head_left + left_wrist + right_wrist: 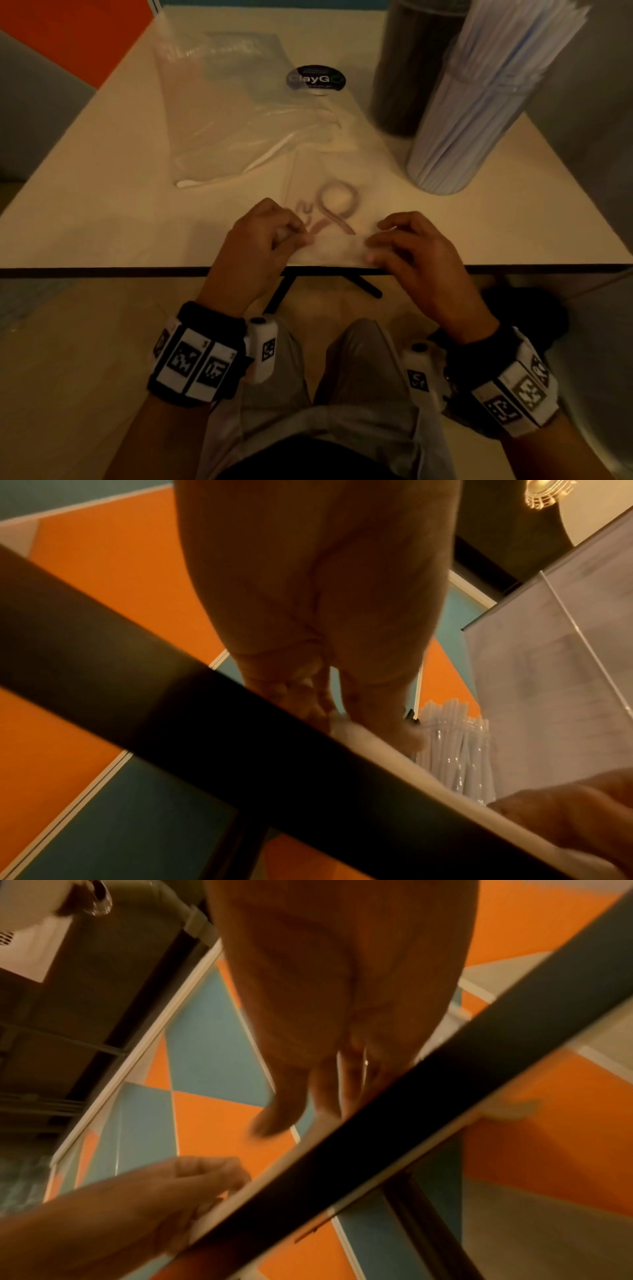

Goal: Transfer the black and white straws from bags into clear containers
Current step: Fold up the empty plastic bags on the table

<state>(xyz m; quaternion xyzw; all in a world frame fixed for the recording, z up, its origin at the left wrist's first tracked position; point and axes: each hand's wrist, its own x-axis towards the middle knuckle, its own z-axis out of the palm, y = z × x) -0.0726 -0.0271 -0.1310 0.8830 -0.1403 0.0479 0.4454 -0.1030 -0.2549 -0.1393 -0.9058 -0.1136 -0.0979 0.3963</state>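
A flat clear plastic bag (pixel 329 219) lies at the table's near edge with a brown rubber band (pixel 337 202) on it. My left hand (pixel 296 234) pinches its near left edge, and my right hand (pixel 376 241) pinches the near right edge with curled fingers. A second, limp clear bag (pixel 239 113) lies further back on the left. At the back right stand a clear container of black straws (pixel 407 72) and a clear container of white straws (pixel 479 113). The white straws (pixel 455 745) also show in the left wrist view, past my left hand (pixel 325 710). In the right wrist view, my right hand (pixel 325 1096) lies at the table edge.
A round black sticker (pixel 315 79) is on the white table (pixel 102 205) behind the bags. The table's dark front edge (pixel 137 272) runs just under my hands. A clear acrylic stand (pixel 565 656) rises at the right. Grey chairs flank the table.
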